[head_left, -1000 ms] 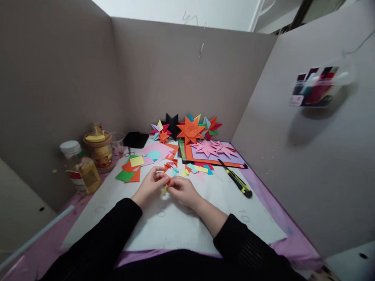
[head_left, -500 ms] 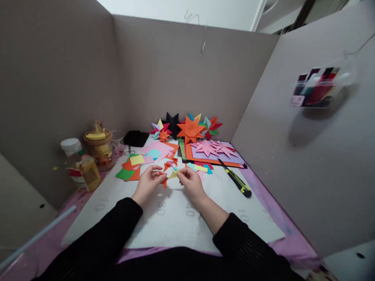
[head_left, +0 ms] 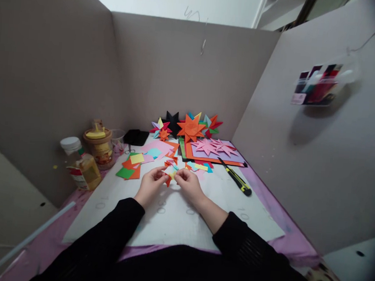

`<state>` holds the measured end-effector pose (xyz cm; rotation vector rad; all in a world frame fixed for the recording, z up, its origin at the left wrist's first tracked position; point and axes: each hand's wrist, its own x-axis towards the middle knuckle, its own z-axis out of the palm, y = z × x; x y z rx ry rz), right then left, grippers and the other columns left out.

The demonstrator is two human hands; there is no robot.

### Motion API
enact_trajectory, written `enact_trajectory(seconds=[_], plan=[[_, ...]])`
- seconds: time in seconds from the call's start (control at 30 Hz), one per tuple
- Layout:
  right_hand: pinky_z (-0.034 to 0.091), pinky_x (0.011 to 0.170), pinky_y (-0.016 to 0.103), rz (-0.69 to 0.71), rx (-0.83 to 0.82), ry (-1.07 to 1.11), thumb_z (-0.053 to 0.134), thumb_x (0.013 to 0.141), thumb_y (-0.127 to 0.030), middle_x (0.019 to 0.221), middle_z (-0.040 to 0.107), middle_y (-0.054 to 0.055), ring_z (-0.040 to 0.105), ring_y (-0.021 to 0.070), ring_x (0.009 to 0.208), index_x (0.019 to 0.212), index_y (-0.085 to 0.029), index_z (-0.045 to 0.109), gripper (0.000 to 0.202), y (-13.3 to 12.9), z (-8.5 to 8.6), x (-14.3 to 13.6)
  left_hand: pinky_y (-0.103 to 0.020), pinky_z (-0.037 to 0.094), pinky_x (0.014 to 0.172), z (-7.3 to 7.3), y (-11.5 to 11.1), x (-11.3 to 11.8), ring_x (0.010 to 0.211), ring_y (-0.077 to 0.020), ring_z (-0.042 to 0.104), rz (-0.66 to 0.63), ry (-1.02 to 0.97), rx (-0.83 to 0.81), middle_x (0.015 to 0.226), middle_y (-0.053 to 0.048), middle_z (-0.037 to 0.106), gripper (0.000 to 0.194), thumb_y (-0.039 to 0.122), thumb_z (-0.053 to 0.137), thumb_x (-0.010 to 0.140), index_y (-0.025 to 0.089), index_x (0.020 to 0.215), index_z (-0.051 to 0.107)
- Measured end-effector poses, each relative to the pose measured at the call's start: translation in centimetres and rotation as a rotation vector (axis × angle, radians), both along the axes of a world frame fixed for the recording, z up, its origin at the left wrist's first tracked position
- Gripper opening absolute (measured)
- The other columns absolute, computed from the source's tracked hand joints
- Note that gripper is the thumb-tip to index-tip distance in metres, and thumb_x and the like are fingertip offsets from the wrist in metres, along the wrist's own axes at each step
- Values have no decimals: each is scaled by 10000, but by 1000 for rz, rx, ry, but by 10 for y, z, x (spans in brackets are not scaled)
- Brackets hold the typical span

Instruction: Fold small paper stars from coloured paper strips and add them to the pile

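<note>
Over the middle of the white board, my left hand [head_left: 151, 184] pinches a small folded orange paper piece [head_left: 168, 181] between thumb and fingers. Close beside it, my right hand [head_left: 188, 185] is closed on a small yellow paper piece [head_left: 172, 174], which touches or overlaps the orange one. Small orange and light blue scraps lie just beyond the fingers. Left of my hands are flat green, orange and yellow paper squares [head_left: 130, 167]. Farther right lie yellow and blue strips [head_left: 201, 167].
Folded stars, a large orange one [head_left: 191, 127] among them, stand at the back wall. Pink stars [head_left: 205, 146] lie on stacked coloured sheets. A cutter [head_left: 236, 179] rests at the right. A bottle of glue-like liquid [head_left: 84, 169] and a tub [head_left: 99, 148] stand at the left.
My hands have come closer together, my left hand shifting right. The yellow piece now meets the orange piece instead of being apart from it.
</note>
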<state>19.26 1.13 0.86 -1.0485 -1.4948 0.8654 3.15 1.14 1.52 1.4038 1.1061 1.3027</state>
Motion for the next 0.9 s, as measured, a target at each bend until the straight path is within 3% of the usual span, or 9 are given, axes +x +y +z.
enact_trajectory(seconds=[0.3, 0.9], plan=[[343, 530, 218, 7, -10, -44, 574, 726, -284, 585, 505, -35, 444, 102, 550, 655, -169, 546, 138, -2, 0, -1, -260, 482, 653, -4, 2, 1, 700, -161, 637, 6, -48, -45, 744, -54, 666, 308, 276, 718, 641, 118, 885, 617], [370, 516, 211, 73, -106, 59, 597, 700, -284, 565, 534, -30, 490, 102, 532, 669, -158, 578, 131, 0, -3, -1, -244, 476, 645, 0, -3, 2, 684, -152, 633, -7, -49, -97, 732, -53, 677, 296, 281, 741, 610, 120, 834, 632]])
